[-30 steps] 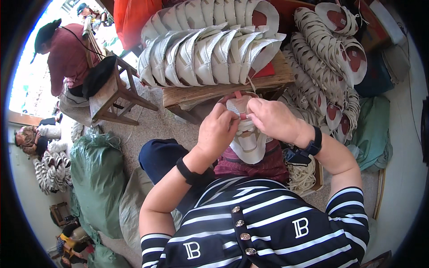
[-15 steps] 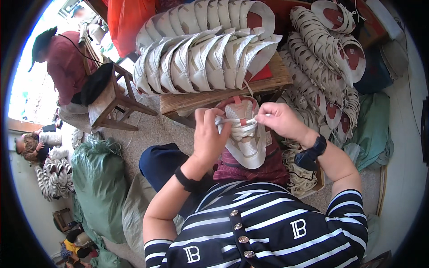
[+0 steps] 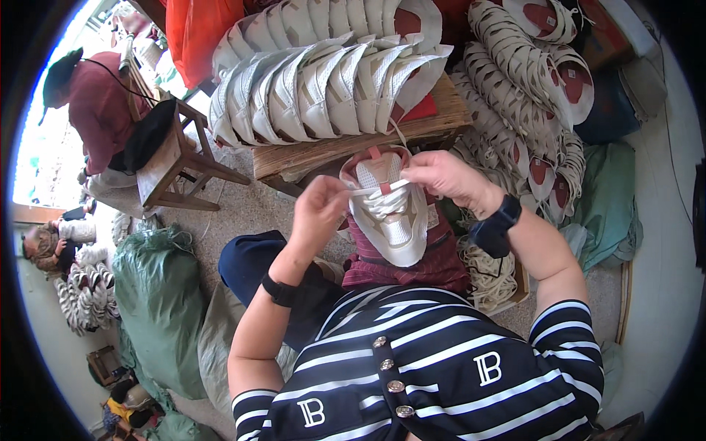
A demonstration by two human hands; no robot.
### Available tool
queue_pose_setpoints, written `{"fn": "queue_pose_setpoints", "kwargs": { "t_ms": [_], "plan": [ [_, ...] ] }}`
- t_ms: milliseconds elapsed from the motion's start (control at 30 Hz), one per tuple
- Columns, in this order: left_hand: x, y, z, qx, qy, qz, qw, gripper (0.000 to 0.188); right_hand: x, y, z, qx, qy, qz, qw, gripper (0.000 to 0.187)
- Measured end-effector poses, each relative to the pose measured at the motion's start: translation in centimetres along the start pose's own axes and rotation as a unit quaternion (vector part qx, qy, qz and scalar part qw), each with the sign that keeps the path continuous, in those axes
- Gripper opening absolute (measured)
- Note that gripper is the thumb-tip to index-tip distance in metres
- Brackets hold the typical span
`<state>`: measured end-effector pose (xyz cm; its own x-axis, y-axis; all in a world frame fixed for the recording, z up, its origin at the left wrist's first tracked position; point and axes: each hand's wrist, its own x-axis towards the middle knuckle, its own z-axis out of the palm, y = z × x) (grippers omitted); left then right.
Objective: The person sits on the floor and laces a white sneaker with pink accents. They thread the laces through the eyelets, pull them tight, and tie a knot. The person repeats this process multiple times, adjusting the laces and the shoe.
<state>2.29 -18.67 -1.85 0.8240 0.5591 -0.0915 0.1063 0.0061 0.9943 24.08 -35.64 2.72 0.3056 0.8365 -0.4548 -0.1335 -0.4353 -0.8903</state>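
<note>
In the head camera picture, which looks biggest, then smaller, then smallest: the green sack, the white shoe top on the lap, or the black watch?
1. green sack: largest.
2. white shoe top: middle, though it lies nearer the camera than the sack, which may flatter it.
3. black watch: smallest.

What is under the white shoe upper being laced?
The white shoe upper rests on a maroon striped cloth over the person's lap. Whatever lies below that cloth is covered.
</note>
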Motion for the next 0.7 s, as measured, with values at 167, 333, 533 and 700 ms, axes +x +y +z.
{"fn": "queue_pose_setpoints", "kwargs": {
  "t_ms": [167,333,533,700],
  "plan": [
    [-0.7,-0.7,-2.5,0.030,-0.020,-0.037,0.999,0.007,-0.4,1.9,-1.5,0.063,-0.016,0.030,0.997,0.020],
    [-1.6,-0.5,-2.6,0.218,-0.044,0.054,0.973,0.015,-0.8,1.9,-1.5,-0.041,-0.092,-0.010,0.995,0.022],
    [-1.6,-3.7,-6.4,0.365,-0.003,0.186,0.912,0.016,-0.3,4.4,-4.3,-0.403,0.063,-0.319,0.856,0.023],
    [-2.4,-7.5,-10.9,0.359,0.074,-0.057,0.929,0.018,-1.4,6.5,-5.9,-0.523,0.242,-0.135,0.806,0.021]
  ]
}}
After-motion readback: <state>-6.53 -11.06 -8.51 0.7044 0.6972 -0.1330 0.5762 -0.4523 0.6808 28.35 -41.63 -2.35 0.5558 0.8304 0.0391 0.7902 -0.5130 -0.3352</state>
